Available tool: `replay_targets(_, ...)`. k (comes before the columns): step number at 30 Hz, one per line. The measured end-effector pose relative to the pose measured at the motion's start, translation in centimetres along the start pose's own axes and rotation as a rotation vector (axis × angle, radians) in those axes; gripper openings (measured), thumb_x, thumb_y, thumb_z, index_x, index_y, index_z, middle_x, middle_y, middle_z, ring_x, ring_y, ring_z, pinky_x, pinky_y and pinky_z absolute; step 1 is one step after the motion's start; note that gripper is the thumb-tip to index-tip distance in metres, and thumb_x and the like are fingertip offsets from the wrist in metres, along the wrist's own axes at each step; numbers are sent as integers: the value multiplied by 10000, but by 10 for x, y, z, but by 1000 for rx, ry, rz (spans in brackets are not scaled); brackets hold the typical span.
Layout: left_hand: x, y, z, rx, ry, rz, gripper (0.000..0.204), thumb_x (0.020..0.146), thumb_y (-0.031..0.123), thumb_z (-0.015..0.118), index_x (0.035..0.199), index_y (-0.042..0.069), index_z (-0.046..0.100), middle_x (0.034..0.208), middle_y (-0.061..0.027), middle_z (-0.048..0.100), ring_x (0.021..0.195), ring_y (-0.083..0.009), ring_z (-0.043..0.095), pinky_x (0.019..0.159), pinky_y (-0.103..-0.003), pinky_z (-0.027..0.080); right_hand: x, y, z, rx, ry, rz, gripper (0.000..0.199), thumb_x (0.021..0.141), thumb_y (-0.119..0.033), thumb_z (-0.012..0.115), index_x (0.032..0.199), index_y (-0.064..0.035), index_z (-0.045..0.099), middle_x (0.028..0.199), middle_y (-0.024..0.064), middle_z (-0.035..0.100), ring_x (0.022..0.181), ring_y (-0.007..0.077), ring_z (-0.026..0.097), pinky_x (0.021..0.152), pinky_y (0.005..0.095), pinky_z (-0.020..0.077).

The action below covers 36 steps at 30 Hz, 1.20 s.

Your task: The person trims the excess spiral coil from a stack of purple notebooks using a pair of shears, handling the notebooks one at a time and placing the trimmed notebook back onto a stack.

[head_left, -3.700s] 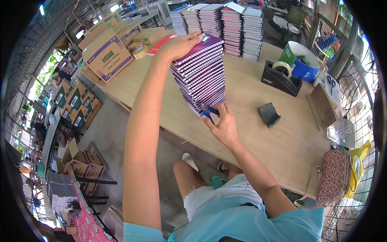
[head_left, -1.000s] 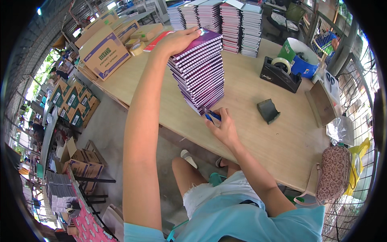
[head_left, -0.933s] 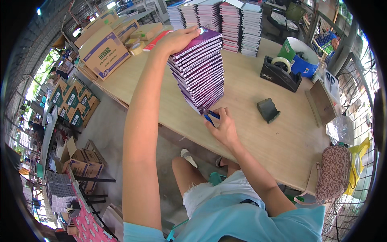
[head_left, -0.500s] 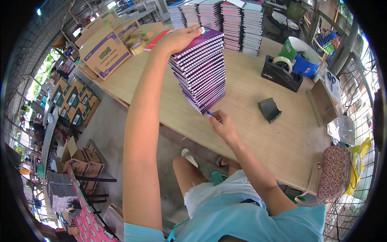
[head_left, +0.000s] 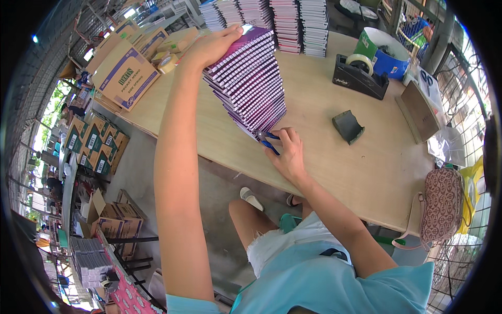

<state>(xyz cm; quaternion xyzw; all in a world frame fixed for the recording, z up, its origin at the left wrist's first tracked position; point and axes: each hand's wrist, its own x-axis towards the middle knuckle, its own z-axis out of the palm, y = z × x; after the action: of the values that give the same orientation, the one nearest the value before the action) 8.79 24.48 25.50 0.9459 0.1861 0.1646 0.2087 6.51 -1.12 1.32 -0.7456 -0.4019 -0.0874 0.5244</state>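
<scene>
In the lower middle of the frame, a person in a light-blue shirt [head_left: 308, 277] is standing at a pale wood-topped table [head_left: 387, 170]. At the centre, the right hand [head_left: 291, 157] is grasping blue-handled metal pliers [head_left: 270, 146], whose handles are standing apart; their head is meeting the lower front corner of a tall stack of purple spiral-bound notebooks [head_left: 251, 78], upper centre. The left hand [head_left: 215, 48] is lying across the top of this stack; whether it is gripping cannot be told. Right of centre, a dark green curved block [head_left: 348, 127] is lying apart. Beyond it, a black tape dispenser [head_left: 361, 78] is standing at upper right. A brown-and-purple cardboard box [head_left: 125, 78] is occupying the upper left; further stacks of spiral-bound notebooks [head_left: 286, 26] are lining the top centre.
</scene>
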Motion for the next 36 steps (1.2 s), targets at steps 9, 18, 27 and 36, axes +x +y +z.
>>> replay_targets(9, -2, 6, 1, -74, -26, 35, 584, 971, 580, 454, 1425, 223, 539, 1430, -111, 558, 1327, -303, 510, 1114, -356, 355, 10, 5, -11, 127, -82, -32, 270, 840, -162, 746, 1019, 19, 653, 970, 156, 629, 791, 260, 661, 552, 348, 502)
replay_targets(18, -10, 23, -4, -92, -58, -33, 611, 970, 567, 481, 1435, 174, 526, 1464, -75, 530, 1356, -267, 486, 1143, -336, 321, 10, -5, -21, 148, -319, 295, 369, 790, -235, 760, 1059, -15, 635, 1009, 179, 621, 872, 323, 641, 749, 450, 506)
replay_targets(27, -12, 22, -8, -75, -28, -47, 716, 920, 692, 484, 1361, 143, 612, 1230, -100, 684, 1086, -201, 637, 970, -298, 449, -4, 0, -4, -65, -53, -23, 382, 755, -205, 771, 1065, -51, 609, 1031, 131, 596, 980, 316, 593, 820, 460, 462)
replay_targets(36, -2, 25, -5, -35, -99, -77, 705, 953, 653, 451, 1392, 114, 569, 1359, -125, 603, 1256, -264, 551, 1072, -332, 386, 36, 5, -25, 413, -676, 851, 266, 841, -215, 738, 950, 13, 654, 910, 192, 624, 765, 355, 653, 679, 402, 521)
